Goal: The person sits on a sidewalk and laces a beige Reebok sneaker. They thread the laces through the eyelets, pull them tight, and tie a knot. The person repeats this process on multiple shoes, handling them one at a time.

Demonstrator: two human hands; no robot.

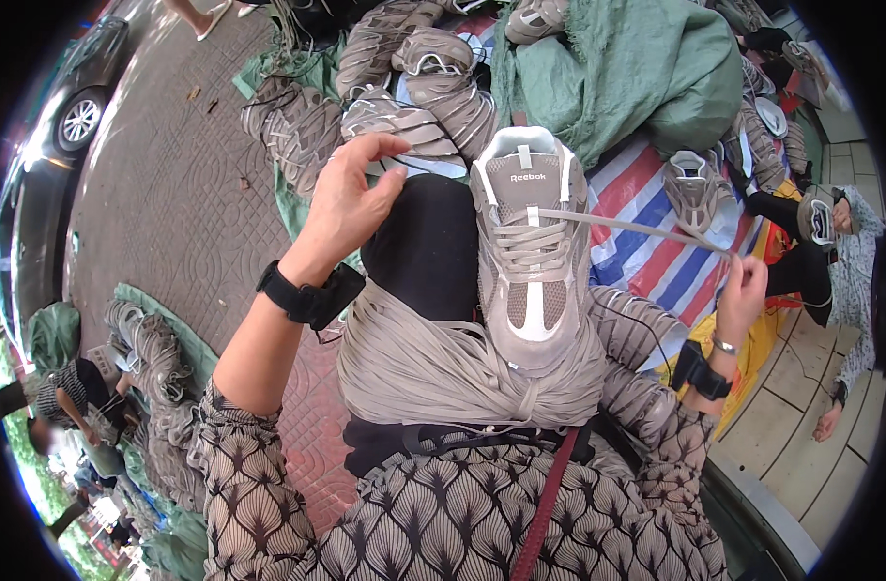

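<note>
A grey-beige sneaker [532, 257] with a white lining rests on my lap, toe towards me, partly laced. Its flat beige shoelace [646, 227] runs taut from the upper eyelets to the right, where my right hand [746, 290] pinches it between the fingertips. Left of the shoe, my left hand [354, 194] is raised above my black-clad knee [419, 242], thumb and forefinger apart. A thin dark line shows by its fingertips; whether the hand touches it I cannot tell. Under the shoe's toe lies a thick bundle of loose beige laces [433, 363] across my thighs.
Heaped sneakers [404, 126] and a green woven sack [598, 77] lie ahead on a striped sheet [632, 194]. A single sneaker [693, 192] stands to the right. Another person's sleeve [855, 261] shows at far right. A parked car [65, 126] is at far left.
</note>
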